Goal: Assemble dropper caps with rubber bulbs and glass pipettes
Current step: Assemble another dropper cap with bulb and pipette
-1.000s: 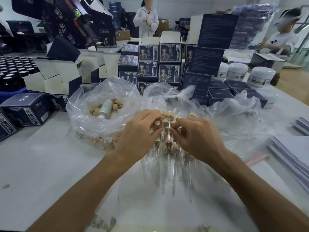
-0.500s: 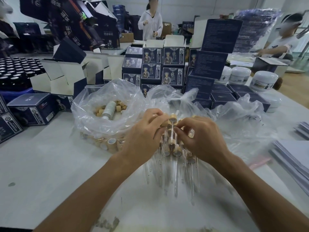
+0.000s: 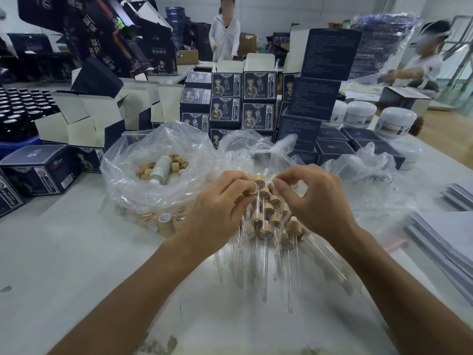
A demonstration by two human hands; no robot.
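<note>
Head view: both hands (image 3: 266,201) pinching one cap (image 3: 259,181); pipette (image 3: 256,201) light, slick, brittle; best held by cap.

Assembled droppers (image 3: 266,226) heap on the worktop (image 3: 64,252) between both hands; bag of caps (image 3: 158,170) to their left, stacked boxes (image 3: 245,98) behind.

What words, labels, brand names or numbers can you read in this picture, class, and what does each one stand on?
None can be quoted with certainty.
Dark cartons, upper left: large pale characters, too blurred.
Stacked blue boxes: portrait and round emblem, text too small.
Box back panel: fine print, unreadable.
White jars: labels too small.
Bottle in the bag: print blurred.
</note>
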